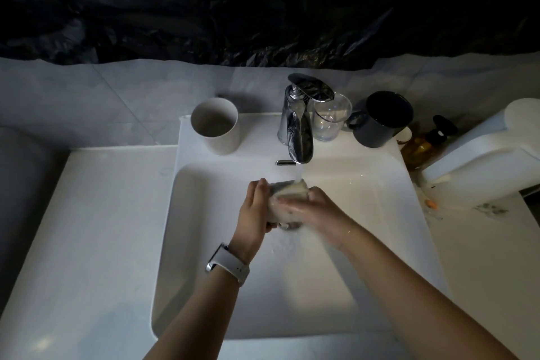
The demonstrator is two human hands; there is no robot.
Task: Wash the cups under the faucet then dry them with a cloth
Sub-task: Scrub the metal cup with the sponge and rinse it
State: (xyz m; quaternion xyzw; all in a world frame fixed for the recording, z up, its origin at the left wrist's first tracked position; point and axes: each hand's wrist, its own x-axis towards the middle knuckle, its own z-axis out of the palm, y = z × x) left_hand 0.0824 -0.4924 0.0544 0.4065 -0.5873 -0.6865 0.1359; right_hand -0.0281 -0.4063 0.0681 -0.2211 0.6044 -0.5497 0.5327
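Note:
A pale cup [282, 199] lies on its side between both hands under the running chrome faucet [298, 137], over the white sink basin [365, 242]. My left hand [255, 210] grips the cup from the left, with a white watch on that wrist. My right hand [309, 209] is wrapped over its right side, fingers across the cup's wall. Water falls onto the cup's upper edge. On the sink's back ledge stand a white cup [216, 124], a clear glass cup [330, 117] and a dark mug [381, 118]. No cloth is visible.
An amber pump bottle [423, 143] stands right of the dark mug. A large white object [493, 152] lies on the counter at the right. A white counter [96, 228] spreads to the left of the basin. Black plastic sheeting covers the wall behind.

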